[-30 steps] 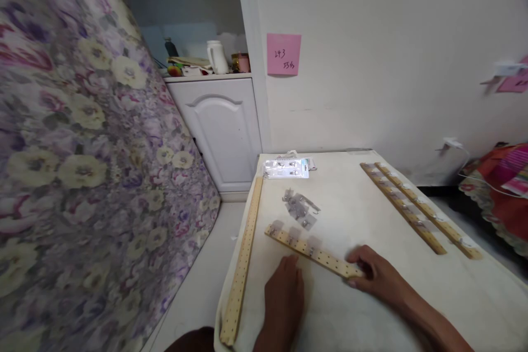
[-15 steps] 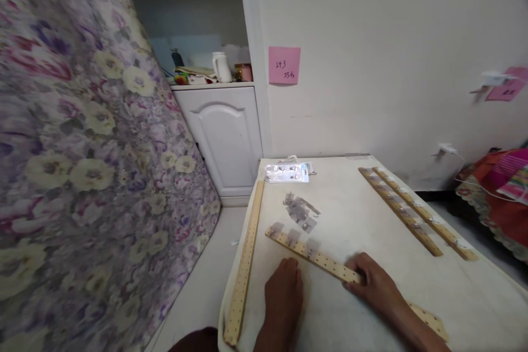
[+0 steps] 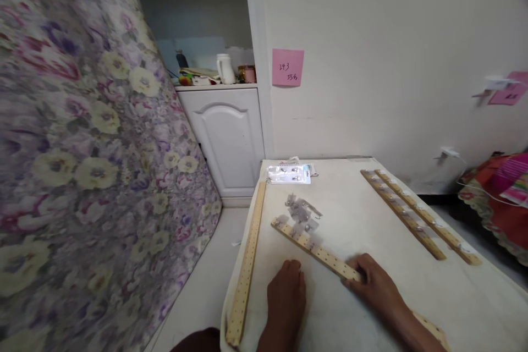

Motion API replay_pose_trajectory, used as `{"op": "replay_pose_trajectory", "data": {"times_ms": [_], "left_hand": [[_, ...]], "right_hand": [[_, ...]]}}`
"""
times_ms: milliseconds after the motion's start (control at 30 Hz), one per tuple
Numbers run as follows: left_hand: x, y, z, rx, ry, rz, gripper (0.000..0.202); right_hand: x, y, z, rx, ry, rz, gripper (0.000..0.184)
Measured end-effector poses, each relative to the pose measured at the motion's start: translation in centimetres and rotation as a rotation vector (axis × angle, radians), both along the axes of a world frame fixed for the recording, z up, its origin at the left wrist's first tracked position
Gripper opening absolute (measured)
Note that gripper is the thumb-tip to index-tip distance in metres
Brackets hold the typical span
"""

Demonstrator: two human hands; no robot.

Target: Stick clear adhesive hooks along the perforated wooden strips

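Note:
My right hand (image 3: 375, 280) grips the near right end of a wooden strip (image 3: 325, 257) with a row of small holes. Several small metal hooks with clear plastic backing pieces (image 3: 296, 232) sit along the strip's far left part. Beside that end lies a loose heap of similar hooks and clear pieces (image 3: 301, 212). My left hand (image 3: 286, 291) rests low over the table, left of the strip and apart from it. Its fingers are curled together, and whatever they may hold is hidden.
A long perforated strip (image 3: 246, 269) lies along the table's left edge. Two hook-fitted strips (image 3: 406, 214) lie at the right. Another strip (image 3: 429, 325) is partly under my right forearm. A clear blister pack (image 3: 287, 174) lies at the back, near the wall. A floral curtain (image 3: 103, 176) hangs at left.
The far left end of the held strip has swung away from me, nearer the heap of hooks. My right hand keeps its grip. The view has shifted slightly.

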State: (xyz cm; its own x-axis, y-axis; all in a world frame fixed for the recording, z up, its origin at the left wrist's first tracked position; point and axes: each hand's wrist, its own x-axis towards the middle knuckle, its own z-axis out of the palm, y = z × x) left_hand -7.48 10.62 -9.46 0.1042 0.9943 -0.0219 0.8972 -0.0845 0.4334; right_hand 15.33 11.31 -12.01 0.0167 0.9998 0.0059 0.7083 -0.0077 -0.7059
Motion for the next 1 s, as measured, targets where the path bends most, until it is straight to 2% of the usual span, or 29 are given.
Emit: {"op": "replay_pose_trajectory", "data": {"times_ms": [200, 433, 600, 700, 833, 933, 1000], "left_hand": [[0.0, 0.1, 0.5, -0.049, 0.008, 0.011, 0.024], [0.1, 0.2, 0.5, -0.041, 0.001, 0.000, 0.024], [0.2, 0.2, 0.6, -0.047, 0.005, -0.002, 0.024], [0.1, 0.2, 0.5, -0.041, -0.003, -0.005, 0.024], [0.1, 0.2, 0.2, -0.029, -0.018, -0.007, 0.023], [0.1, 0.2, 0.1, -0.013, -0.025, -0.012, 0.023], [0.1, 0.3, -0.1, -0.008, -0.026, -0.013, 0.022]], "right_hand": [[-2.3, 1.1, 0.0, -0.017, -0.016, -0.063, 0.013], [-4.1, 1.0, 0.1, -0.018, -0.049, -0.101, 0.013], [-4.4, 0.6, 0.1, 0.013, -0.063, -0.075, 0.013], [-3.7, 0.9, -0.1, -0.001, -0.015, -0.032, 0.022], [-1.8, 3.2, 0.2, -0.028, 0.080, 0.078, 0.018], [-1.0, 6.3, 0.9, -0.001, 0.106, 0.139, 0.015], [-1.4, 8.6, 1.2, 0.020, 0.088, 0.129, 0.014]]}}
